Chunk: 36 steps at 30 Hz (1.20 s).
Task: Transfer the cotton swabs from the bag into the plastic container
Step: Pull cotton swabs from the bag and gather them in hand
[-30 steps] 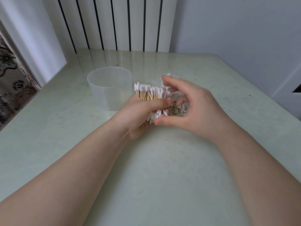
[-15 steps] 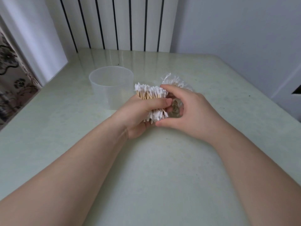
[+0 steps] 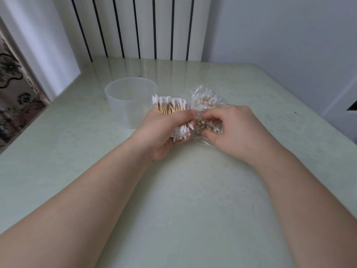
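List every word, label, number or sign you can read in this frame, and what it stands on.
No text can be read anywhere.
container: plain, no label.
bag: clear plastic, no legible print.
swabs: no marking.

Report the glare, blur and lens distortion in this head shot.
Head view: soft, even light with faint shadows; the glossy pale green table mirrors the white ribbed radiator along its far edge; the clear plastic bag glints and the cotton swabs inside look soft; the wide-angle lens splays the radiator's ribs.
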Each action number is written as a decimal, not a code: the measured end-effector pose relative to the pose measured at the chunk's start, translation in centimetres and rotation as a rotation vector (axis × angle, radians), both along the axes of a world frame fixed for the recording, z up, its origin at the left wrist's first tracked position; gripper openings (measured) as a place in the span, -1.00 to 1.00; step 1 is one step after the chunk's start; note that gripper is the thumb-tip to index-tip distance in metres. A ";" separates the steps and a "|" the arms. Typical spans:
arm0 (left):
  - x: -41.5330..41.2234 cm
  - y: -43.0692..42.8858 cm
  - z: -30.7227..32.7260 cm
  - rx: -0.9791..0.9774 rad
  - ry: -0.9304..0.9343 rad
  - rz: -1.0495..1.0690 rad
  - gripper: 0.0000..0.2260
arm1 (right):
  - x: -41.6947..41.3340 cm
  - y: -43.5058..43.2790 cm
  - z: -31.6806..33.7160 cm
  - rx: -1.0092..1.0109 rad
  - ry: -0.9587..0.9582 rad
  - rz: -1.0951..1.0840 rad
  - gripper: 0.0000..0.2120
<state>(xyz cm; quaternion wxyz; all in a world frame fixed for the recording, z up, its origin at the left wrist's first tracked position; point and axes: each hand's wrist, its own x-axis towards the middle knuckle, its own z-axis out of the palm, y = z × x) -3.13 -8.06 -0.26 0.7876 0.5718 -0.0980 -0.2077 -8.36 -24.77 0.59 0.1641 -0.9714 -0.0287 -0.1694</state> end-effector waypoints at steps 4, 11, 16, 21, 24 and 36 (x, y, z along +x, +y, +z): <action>-0.1 -0.4 -0.5 0.033 -0.005 0.042 -0.87 | 0.4 0.2 -0.8 -0.104 0.044 -0.031 -0.72; 0.0 -0.6 -0.6 0.026 -0.005 0.045 -0.90 | 1.3 0.7 -1.3 -0.100 0.049 -0.068 -0.68; 0.2 -0.5 -0.7 0.024 -0.007 0.033 -0.92 | 1.5 0.5 -1.1 -0.153 0.104 -0.070 -0.69; 0.3 -0.7 -0.9 0.023 -0.011 0.049 -0.92 | 1.0 0.2 -0.7 -0.108 0.111 -0.077 -0.81; 0.5 -0.9 -1.1 0.024 -0.015 0.068 -0.86 | 0.9 0.0 -0.7 -0.073 0.093 -0.054 -0.82; 0.5 -0.8 -1.0 0.028 0.031 0.098 -0.89 | 0.9 -0.4 -0.5 0.014 0.070 0.056 -0.87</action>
